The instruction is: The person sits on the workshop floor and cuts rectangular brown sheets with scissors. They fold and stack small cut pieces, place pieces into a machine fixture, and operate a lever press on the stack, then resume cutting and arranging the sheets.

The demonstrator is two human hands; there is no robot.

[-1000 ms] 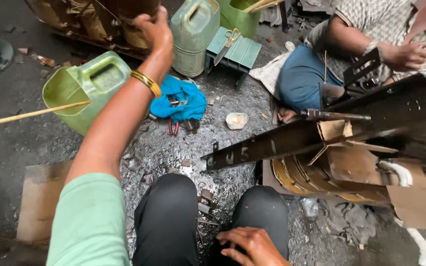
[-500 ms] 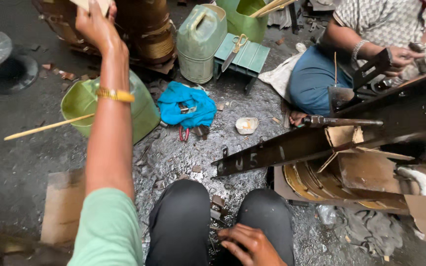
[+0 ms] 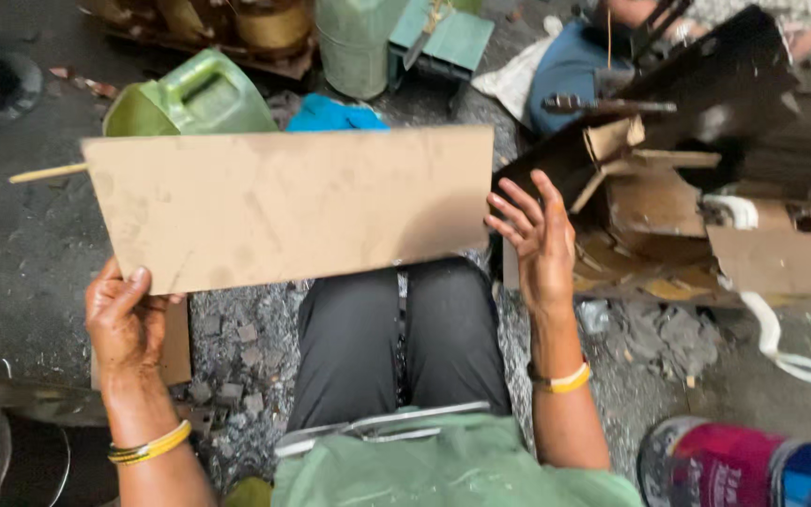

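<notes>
A large flat brown sheet (image 3: 283, 202) hangs level above my knees. My left hand (image 3: 129, 319) grips its lower left corner, thumb on top. At the sheet's right edge my right hand (image 3: 537, 235) has its fingers spread, palm toward the edge; whether it touches the sheet I cannot tell. Both wrists wear yellow bangles. The sheet hides most of the ground in front of me. Metal shears (image 3: 377, 427) lie across my lap, over black trousers.
A green jerrycan (image 3: 199, 94), a blue cloth (image 3: 330, 115) and a second green can (image 3: 359, 38) sit behind the sheet. To the right are a dark metal angle bar (image 3: 687, 84), cardboard scraps (image 3: 668, 207) and another person's blue-clad knee (image 3: 565, 70). A paint tin (image 3: 734, 465) stands near right.
My left arm, stretched forward toward the cans before, has come back holding the brown sheet. My right hand has risen from my knee to the sheet's right edge.
</notes>
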